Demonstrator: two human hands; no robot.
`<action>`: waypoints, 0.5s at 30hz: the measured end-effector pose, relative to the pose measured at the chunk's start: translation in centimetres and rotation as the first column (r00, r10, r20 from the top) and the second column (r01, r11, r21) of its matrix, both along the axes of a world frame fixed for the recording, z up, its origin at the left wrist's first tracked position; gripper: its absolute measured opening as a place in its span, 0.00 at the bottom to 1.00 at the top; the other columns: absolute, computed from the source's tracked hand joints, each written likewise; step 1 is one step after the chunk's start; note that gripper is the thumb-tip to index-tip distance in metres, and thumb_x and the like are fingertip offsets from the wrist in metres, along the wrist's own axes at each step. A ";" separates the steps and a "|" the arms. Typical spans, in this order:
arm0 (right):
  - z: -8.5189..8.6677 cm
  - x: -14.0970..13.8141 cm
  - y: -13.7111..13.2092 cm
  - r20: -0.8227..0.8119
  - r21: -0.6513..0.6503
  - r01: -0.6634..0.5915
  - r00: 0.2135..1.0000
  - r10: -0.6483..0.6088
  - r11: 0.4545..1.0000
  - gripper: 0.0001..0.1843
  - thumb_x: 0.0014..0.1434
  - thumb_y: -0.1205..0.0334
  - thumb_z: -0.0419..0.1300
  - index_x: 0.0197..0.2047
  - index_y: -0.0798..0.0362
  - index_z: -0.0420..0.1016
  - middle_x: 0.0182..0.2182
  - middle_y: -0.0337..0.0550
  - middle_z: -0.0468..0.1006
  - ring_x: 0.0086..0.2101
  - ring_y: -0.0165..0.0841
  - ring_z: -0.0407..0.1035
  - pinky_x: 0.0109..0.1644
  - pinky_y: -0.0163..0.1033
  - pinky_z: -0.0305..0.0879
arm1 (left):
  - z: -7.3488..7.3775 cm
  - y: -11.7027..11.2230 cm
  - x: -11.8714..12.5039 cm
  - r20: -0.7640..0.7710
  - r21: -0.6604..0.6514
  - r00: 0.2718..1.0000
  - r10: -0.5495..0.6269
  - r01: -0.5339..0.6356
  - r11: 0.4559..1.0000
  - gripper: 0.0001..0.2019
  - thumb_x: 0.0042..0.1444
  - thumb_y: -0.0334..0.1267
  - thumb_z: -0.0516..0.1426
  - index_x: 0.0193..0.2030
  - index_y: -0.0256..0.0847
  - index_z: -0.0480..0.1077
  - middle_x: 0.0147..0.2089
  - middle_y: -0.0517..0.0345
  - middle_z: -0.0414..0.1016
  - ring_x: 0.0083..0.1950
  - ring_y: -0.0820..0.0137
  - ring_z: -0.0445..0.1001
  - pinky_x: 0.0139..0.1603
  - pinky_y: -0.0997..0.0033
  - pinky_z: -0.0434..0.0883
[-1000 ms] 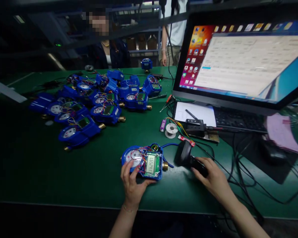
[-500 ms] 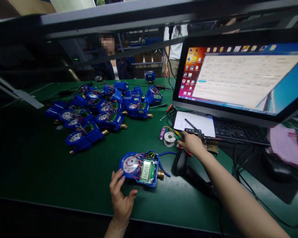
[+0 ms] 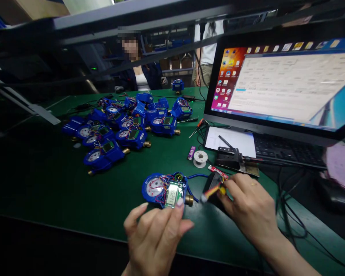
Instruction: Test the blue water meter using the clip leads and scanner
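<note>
An open blue meter (image 3: 164,189) with a white dial, a small LCD and loose coloured wires lies on the green mat in front of me. My left hand (image 3: 155,234) hovers just in front of it, fingers spread, one fingertip near its lower edge. My right hand (image 3: 248,207) pinches a red and yellow clip lead (image 3: 211,191) beside the meter's brass fitting. A black handheld scanner (image 3: 212,183) lies partly hidden behind that hand.
Several more blue meters (image 3: 126,124) are piled at the back left. A monitor (image 3: 284,82) stands at the right over a keyboard (image 3: 284,151), a paper sheet (image 3: 232,140), a black clamp jig (image 3: 230,157) and a solder spool (image 3: 200,158). A person (image 3: 138,69) sits across the table.
My right hand came back from the jig area holding the clip lead, now next to the meter. My left hand lifted off the mat toward the meter's front.
</note>
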State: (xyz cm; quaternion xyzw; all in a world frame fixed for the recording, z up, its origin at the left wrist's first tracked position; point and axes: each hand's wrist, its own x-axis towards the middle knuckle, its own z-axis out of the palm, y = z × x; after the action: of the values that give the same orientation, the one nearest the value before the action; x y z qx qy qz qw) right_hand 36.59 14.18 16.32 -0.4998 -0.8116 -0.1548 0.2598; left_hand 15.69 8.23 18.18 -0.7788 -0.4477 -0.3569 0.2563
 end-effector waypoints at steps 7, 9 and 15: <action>0.0 -1.2 -3.9 -0.084 -0.005 -0.141 0.987 0.140 0.990 0.12 0.54 0.77 0.45 0.25 0.55 0.62 0.28 0.48 0.70 0.33 0.36 0.62 0.37 0.41 0.57 | 0.0 -0.9 1.2 -0.033 -0.228 0.991 -0.129 0.119 0.966 0.12 0.53 0.27 0.55 0.45 0.33 0.69 0.25 0.60 0.69 0.27 0.75 0.66 0.40 0.66 0.61; -0.9 -1.2 -3.5 -0.131 -0.037 -0.175 0.977 0.169 0.984 0.10 0.54 0.76 0.46 0.29 0.56 0.64 0.34 0.49 0.73 0.40 0.38 0.64 0.42 0.43 0.59 | 0.0 -1.0 0.6 0.076 -0.263 0.976 -0.204 0.217 0.940 0.12 0.55 0.26 0.50 0.45 0.34 0.69 0.29 0.57 0.71 0.31 0.73 0.69 0.41 0.67 0.65; -2.3 -2.3 -2.7 -0.173 -0.065 -0.276 0.950 0.262 0.959 0.09 0.52 0.75 0.47 0.26 0.55 0.64 0.28 0.45 0.70 0.35 0.34 0.64 0.50 0.46 0.59 | 0.2 -1.0 -0.6 0.225 -0.422 0.902 -0.368 0.431 0.798 0.17 0.59 0.43 0.49 0.47 0.30 0.65 0.29 0.55 0.73 0.31 0.75 0.72 0.36 0.78 0.71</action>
State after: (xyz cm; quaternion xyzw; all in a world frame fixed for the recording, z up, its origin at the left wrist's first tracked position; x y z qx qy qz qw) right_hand 34.25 11.50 13.99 -0.4065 -0.8543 -0.0406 0.3213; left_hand 15.09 7.21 18.34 -0.8686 -0.3608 -0.3364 -0.0477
